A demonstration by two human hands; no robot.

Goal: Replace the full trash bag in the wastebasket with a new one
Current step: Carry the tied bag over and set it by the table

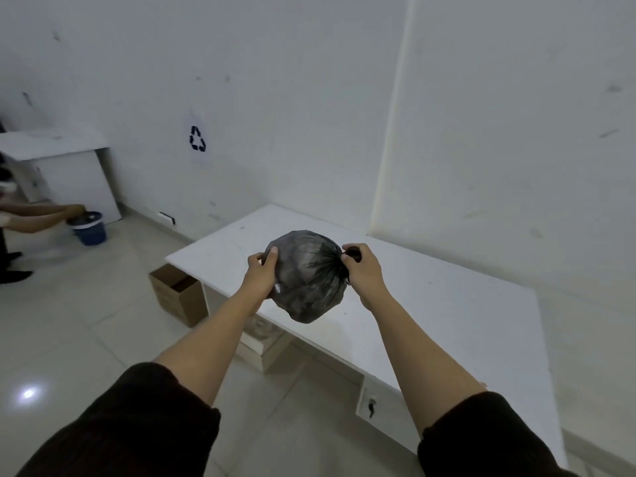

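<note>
A full, dark grey trash bag (308,277) is held in the air above the near-left part of a white table (447,304). My left hand (261,273) grips the bag's left side, fingers curled over its top. My right hand (363,270) pinches the bag's gathered, twisted neck at the right. The bag's body bulges round and hangs a little above the tabletop. No wastebasket of mine is in sight.
A cardboard box (177,294) stands open on the tiled floor by the table's left end. Far left, another person's hands reach into a blue bucket (90,228) beside a white cabinet (69,173). A recycling sign (197,139) hangs on the wall.
</note>
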